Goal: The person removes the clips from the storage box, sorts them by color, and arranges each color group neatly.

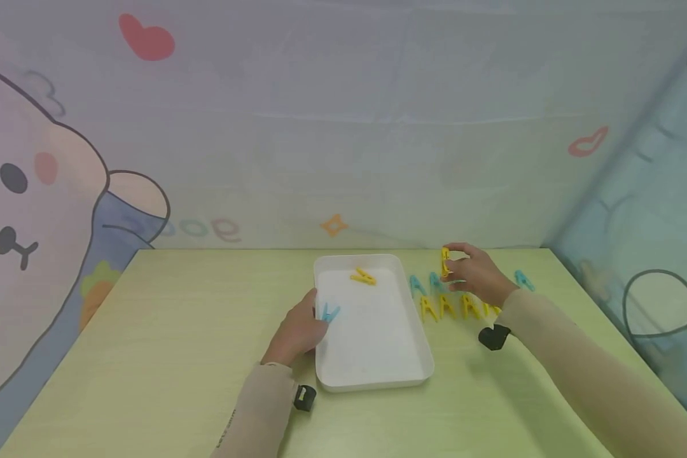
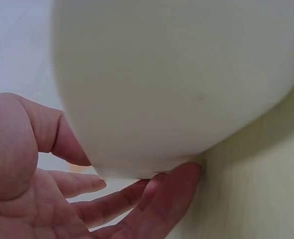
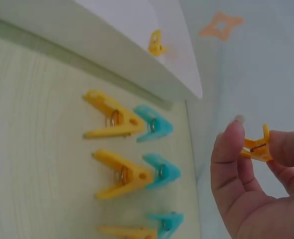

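Note:
My left hand (image 1: pixel 298 327) grips the left side of a white tray (image 1: pixel 374 356), thumb over the rim and fingers along the outer wall (image 2: pixel 177 94). Inside the tray lie a yellow clothespin (image 1: pixel 364 277) toward the far end and a blue clothespin (image 1: pixel 329 313) near the left thumb. Over the table right of the tray, my right hand (image 1: pixel 478 275) pinches another yellow clothespin (image 3: pixel 259 147) between thumb and fingers, raised above the others. Beneath it stand yellow clothespins (image 3: pixel 119 174) in a row, with blue clothespins (image 3: pixel 159 172) behind them; the right hand hides some in the head view.
A separate blue clothespin (image 1: pixel 523 280) lies farther right, beyond the right wrist. The pale wooden table (image 1: pixel 177 331) ends at a printed cloth backdrop (image 1: pixel 378 127) close behind the tray. Another cloth panel (image 1: pixel 652 242) borders the right side.

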{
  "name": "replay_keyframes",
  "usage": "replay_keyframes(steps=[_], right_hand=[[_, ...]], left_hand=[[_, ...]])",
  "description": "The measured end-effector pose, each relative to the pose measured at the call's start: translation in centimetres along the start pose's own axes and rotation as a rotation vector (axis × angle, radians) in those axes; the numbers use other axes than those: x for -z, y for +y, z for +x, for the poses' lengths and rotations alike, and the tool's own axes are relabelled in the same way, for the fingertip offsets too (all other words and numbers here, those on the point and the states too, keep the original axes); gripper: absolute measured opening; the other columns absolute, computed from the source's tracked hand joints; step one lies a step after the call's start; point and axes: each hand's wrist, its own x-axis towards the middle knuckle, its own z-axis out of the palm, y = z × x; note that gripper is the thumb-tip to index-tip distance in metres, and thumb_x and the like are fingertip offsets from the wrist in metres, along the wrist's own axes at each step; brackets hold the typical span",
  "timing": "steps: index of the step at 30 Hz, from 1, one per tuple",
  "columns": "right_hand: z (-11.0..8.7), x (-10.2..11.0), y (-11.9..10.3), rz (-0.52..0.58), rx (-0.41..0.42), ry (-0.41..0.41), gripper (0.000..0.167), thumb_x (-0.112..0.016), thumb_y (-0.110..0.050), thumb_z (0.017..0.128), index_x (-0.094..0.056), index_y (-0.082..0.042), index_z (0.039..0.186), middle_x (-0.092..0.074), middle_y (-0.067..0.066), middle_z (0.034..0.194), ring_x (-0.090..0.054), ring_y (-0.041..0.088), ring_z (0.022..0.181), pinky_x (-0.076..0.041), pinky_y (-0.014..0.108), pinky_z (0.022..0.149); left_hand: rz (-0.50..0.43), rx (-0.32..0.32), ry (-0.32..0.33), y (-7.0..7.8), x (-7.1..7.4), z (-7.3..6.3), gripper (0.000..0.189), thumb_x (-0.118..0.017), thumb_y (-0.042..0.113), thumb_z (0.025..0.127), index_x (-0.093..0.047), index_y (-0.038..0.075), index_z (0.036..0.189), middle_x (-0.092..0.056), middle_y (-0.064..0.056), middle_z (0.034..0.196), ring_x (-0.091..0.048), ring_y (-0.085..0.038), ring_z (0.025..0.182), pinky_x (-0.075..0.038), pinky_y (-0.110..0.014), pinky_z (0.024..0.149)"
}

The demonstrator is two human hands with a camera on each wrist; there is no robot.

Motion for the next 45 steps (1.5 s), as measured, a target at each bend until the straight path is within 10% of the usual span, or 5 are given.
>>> replay_keyframes(steps=[21, 28, 36, 45], right_hand=[[-2.2, 6.9, 5.5, -0.434, -0.016, 0.201, 0.058, -0.044, -0.014, 0.101, -0.025, 0.008, 0.150, -0.050, 0.032, 0.118, -0.060, 0.040, 0.096, -0.056, 0.038, 0.068], [-2.2, 7.9, 6.9, -0.657, -0.063, 0.217, 0.053, -0.044, -0.012, 0.098, -0.031, 0.010, 0.145, -0.051, 0.030, 0.113, -0.056, 0.023, 0.068, -0.051, 0.035, 0.061], [-2.3, 8.3, 8.1, -0.850, -0.054, 0.166, 0.052, -0.043, -0.012, 0.096, -0.036, 0.012, 0.142, -0.026, 0.042, 0.147, -0.038, 0.057, 0.125, -0.038, 0.065, 0.095], [-2.5, 8.5, 8.9, -0.892, -0.036, 0.175, 0.059, -0.049, -0.011, 0.090, -0.030, 0.016, 0.139, -0.050, 0.042, 0.121, -0.052, 0.054, 0.107, -0.045, 0.061, 0.081]], left_hand=[[0.027, 0.017, 0.003, -0.1, 0.1, 0.0, 0.070, -0.052, 0.011, 0.093, -0.024, 0.009, 0.157, -0.045, -0.018, 0.147, -0.052, -0.032, 0.114, -0.041, -0.052, 0.099], [0.029, 0.008, 0.002, -0.1, 0.1, 0.0, 0.068, -0.052, 0.011, 0.094, -0.025, 0.008, 0.156, -0.046, -0.018, 0.146, -0.053, -0.032, 0.112, -0.043, -0.052, 0.097], [0.058, 0.015, 0.003, 0.0, 0.0, 0.1, 0.068, -0.052, 0.013, 0.096, -0.023, 0.006, 0.157, -0.047, -0.019, 0.145, -0.055, -0.031, 0.106, -0.046, -0.047, 0.089], [0.051, 0.021, 0.001, 0.2, 0.0, 0.0, 0.069, -0.052, 0.011, 0.094, -0.024, 0.007, 0.157, -0.047, -0.018, 0.145, -0.054, -0.031, 0.109, -0.045, -0.048, 0.092]])
